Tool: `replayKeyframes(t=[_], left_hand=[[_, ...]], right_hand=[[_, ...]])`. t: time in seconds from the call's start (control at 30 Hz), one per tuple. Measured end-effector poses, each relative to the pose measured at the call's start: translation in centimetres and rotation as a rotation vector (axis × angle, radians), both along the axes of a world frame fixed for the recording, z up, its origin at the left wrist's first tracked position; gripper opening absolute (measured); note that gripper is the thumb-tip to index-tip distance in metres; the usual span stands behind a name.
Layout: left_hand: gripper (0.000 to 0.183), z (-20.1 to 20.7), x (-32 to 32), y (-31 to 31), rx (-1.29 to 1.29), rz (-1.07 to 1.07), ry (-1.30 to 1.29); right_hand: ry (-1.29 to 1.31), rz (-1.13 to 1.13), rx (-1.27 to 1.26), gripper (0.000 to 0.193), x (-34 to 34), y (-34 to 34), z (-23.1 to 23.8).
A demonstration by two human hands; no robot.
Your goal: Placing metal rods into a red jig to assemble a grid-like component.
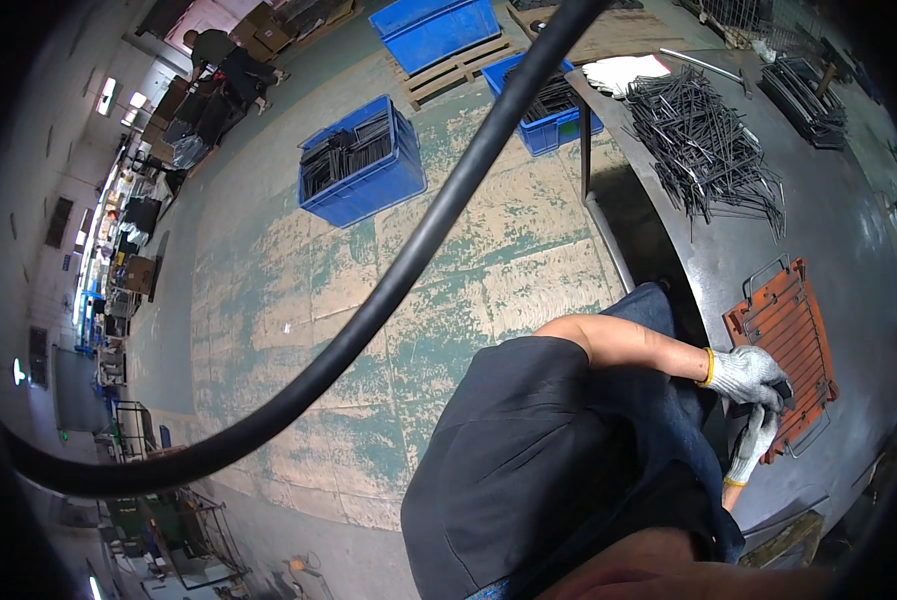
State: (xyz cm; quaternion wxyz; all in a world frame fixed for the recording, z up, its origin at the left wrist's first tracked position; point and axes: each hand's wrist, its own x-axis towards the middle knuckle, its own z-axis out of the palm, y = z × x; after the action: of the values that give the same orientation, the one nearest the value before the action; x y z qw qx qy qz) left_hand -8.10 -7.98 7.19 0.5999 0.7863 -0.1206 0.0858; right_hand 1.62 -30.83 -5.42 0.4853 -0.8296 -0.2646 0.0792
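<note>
My left hand (746, 375), in a white knit glove with a yellow cuff, is bent with its fingers curled at the near edge of an orange jig (806, 345). Dark material shows at its fingertips, but what it is I cannot make out. Close against it, my right hand (754, 440) wears a matching glove, its fingers pressed together by the left fingertips. Whatever lies between the hands is hidden. The jig rests on a grey metal table (713, 265). Thin metal rods lie in rows across it, and bent wire loops stick out at both ends.
A heap of metal rods (703, 140) covers the table beyond the jig, with a hammer-like tool (708, 68), white cloth (623, 74) and stacked wire racks (806, 100). Blue crates (368, 190) of dark parts stand on the floor. A black tube (408, 265) crosses the view. Another person (230, 62) bends far off.
</note>
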Motion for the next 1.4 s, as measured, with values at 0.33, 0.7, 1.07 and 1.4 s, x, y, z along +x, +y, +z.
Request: replayKeyframes(t=[0.33,0.7,1.07,1.4], left_hand=[[0.035,1.1,-0.3,-0.7,-0.081,-0.064,-0.011],[0.039,1.5,0.2,-1.2,0.04,-0.124,0.01],[0.037,1.1,0.5,-1.9,0.255,-0.198,-0.072],[0.035,1.0,0.2,-2.4,0.393,-0.224,-0.141]], right_hand=[[0.085,0.0,0.079,0.038,-0.4,-0.5,0.1],[0.135,0.047,0.004,0.042,-0.6,-1.5,-1.0],[-0.007,0.042,-0.017,0.04,-0.8,-4.2,-4.7],[-0.349,0.116,-0.138,0.034,0.3,-7.0,-8.8]])
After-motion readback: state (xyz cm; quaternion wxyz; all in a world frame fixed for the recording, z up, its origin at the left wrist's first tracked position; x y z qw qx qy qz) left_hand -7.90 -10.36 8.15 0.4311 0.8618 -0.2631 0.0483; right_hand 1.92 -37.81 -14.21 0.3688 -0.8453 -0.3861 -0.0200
